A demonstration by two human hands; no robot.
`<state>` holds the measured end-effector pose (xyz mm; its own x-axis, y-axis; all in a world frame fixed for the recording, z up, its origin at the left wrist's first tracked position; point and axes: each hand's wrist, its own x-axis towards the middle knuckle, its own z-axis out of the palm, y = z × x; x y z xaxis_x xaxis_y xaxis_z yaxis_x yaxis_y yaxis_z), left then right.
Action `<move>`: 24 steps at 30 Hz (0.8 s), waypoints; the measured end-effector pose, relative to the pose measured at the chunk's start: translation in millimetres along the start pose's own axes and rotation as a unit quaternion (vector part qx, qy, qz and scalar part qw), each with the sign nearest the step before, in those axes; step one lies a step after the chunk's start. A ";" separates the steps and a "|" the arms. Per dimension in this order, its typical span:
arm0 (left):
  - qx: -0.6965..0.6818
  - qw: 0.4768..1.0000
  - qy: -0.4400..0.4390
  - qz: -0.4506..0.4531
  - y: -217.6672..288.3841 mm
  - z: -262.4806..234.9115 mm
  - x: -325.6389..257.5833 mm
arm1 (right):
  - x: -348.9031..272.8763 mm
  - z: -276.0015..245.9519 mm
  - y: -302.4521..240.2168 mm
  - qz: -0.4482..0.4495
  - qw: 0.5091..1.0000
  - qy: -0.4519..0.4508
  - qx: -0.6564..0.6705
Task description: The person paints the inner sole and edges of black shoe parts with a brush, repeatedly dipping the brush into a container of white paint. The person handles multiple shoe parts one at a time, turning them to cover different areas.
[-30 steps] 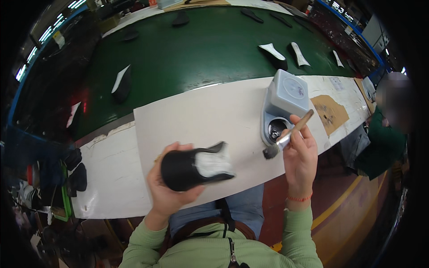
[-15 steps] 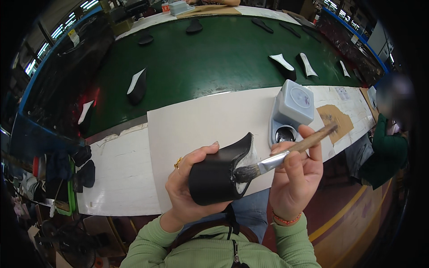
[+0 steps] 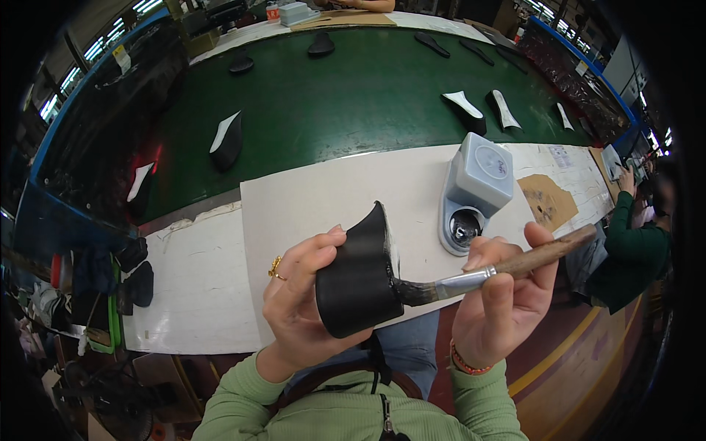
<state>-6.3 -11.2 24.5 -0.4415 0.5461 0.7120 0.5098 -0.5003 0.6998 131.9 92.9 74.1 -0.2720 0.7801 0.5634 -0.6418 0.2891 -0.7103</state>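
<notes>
My left hand [image 3: 298,301] is closed round a black wedge shoe sole [image 3: 357,275], held upright above the white worktop. The sole's pale face is turned to the right, so only its edge shows. Between the fingers and thumb of my right hand [image 3: 507,301] is a brush [image 3: 522,262] with a wooden handle, a metal ferrule and dark wet bristles. Those bristles touch the right edge of the sole, near its lower part. Just beyond my right hand stands a grey-blue plastic glue pot [image 3: 482,173] with a round cup of dark residue at its front.
Beyond the white sheet [image 3: 294,206] runs a green conveyor belt [image 3: 316,103] carrying several soles, some with white faces up. Brown cardboard [image 3: 548,200] lies right of the pot. A person in a green sleeve [image 3: 625,250] is at the right; another's arm shows at the far side.
My left hand has turned the sole so its pale face points more away from view. My right hand and the brush have shifted right, with the brush now lying flatter.
</notes>
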 end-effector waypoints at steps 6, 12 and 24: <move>0.015 1.000 -0.015 -0.001 2.6 -1.5 2.6 | 4.9 -3.4 0.8 -0.029 0.999 -0.021 -0.025; 0.026 0.999 -0.023 -0.013 6.5 -1.3 4.9 | 5.7 -3.8 -3.1 -0.020 0.999 -0.025 -0.033; 0.003 0.996 -0.032 -0.080 11.7 -0.3 6.1 | 9.5 -5.2 -4.1 -0.024 0.998 -0.049 -0.022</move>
<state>-3.2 -13.9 37.0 -0.4691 0.6600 0.5868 0.4415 -0.4001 0.8031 135.8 102.0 80.1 -0.3130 0.7071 0.6341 -0.6243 0.3499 -0.6984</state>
